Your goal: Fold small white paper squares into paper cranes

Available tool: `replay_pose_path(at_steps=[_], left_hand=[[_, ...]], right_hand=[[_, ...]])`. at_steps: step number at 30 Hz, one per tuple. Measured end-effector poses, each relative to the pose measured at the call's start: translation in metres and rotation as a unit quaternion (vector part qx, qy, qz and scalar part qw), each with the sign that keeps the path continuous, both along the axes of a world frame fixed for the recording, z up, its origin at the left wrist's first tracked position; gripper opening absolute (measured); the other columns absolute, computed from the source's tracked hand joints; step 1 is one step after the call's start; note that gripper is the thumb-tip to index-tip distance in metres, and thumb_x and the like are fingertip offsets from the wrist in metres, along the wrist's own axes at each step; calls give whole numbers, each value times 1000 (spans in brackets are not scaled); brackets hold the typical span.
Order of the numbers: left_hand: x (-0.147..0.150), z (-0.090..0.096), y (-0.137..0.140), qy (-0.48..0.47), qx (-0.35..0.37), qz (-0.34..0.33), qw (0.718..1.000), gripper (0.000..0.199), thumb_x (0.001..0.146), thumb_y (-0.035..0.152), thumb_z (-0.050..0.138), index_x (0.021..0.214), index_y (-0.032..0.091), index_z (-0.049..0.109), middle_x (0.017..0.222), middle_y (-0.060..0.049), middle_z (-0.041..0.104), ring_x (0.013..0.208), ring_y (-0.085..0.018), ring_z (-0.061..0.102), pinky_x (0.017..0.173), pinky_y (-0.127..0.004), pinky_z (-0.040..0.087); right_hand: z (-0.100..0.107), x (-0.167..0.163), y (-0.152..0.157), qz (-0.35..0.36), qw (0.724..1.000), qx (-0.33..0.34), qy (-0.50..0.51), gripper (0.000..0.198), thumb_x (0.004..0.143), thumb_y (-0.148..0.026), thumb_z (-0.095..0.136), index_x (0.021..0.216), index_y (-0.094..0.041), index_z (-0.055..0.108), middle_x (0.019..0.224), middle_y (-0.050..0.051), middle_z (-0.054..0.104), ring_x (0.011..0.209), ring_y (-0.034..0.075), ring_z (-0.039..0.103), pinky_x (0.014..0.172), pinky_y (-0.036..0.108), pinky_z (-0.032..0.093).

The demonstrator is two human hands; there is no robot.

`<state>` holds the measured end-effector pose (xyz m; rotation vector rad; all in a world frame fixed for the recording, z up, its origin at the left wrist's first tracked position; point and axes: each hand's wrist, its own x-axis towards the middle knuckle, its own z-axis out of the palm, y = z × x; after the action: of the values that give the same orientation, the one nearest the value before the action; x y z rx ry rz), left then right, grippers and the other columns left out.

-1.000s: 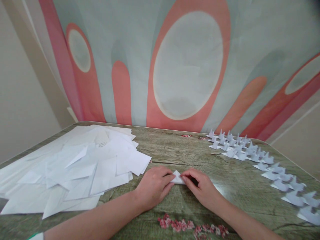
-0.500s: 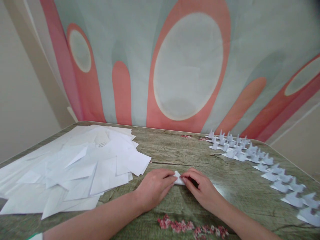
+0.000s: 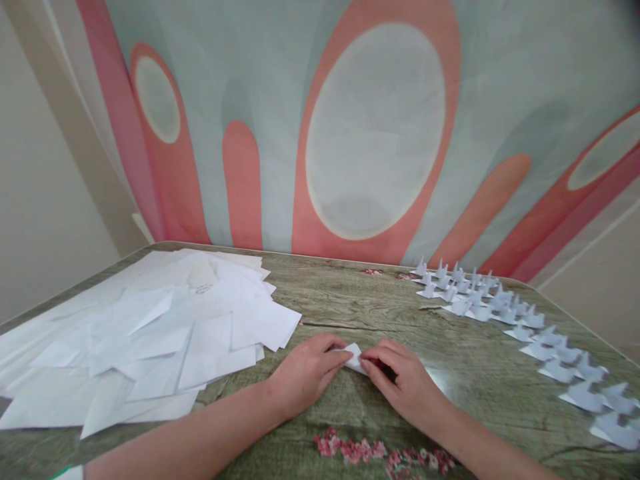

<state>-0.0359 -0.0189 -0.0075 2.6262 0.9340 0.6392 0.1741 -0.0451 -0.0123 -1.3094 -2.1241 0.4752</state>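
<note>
Folded paper [image 3: 355,357], well in from the table's [image 3: 340,300] far edge
Left fingers [image 3: 339,359] and right fingers [image 3: 377,353] pinch either end.

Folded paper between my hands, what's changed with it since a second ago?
The folded paper has turned slightly clockwise as seen from above: its near edge, roughly level before, now slopes down to the right. Your left hand and right hand both still hold it; nothing was let go. The paper pile and the paper figures stayed put.
</note>
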Motion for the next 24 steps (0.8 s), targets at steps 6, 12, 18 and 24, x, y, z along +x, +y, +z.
replay_pose_path(at_steps=[6, 12, 18, 24], left_hand=[[1, 4, -1, 11, 28, -1, 1000, 24, 88, 19, 45, 106, 21, 62, 99, -6, 60, 92, -17, 54, 82, -30, 46], [2, 5, -1, 15, 40, 8, 999, 21, 88, 20, 46, 101, 21, 63, 95, -4, 61, 89, -17, 53, 80, -31, 44], [2, 5, -2, 30, 32, 8, 999, 20, 88, 21, 46, 101, 21, 61, 98, -3, 60, 91, -18, 52, 82, -32, 43], [2, 6, -2, 37, 34, 7, 999, 20, 88, 19, 47, 103, 21, 60, 98, -3, 59, 90, -19, 51, 82, -33, 42]], right_hand=[[-1, 1, 0, 8, 1000, 12, -27, 18, 87, -30, 48, 92, -22, 64, 77, 4, 57, 75, 19, 53, 70, 33, 41], [-1, 1, 0, 17, 999, 26, -37, 18, 85, -31, 52, 96, -22, 64, 79, 5, 57, 76, 19, 52, 71, 33, 42], [-1, 2, 1, 26, 998, 26, -52, 19, 86, -31, 51, 96, -20, 63, 81, 6, 55, 78, 19, 51, 72, 34, 41], [0, 1, -1, 27, 998, 21, -61, 17, 87, -29, 50, 94, -21, 63, 81, 5, 54, 78, 19, 50, 71, 34, 41]])
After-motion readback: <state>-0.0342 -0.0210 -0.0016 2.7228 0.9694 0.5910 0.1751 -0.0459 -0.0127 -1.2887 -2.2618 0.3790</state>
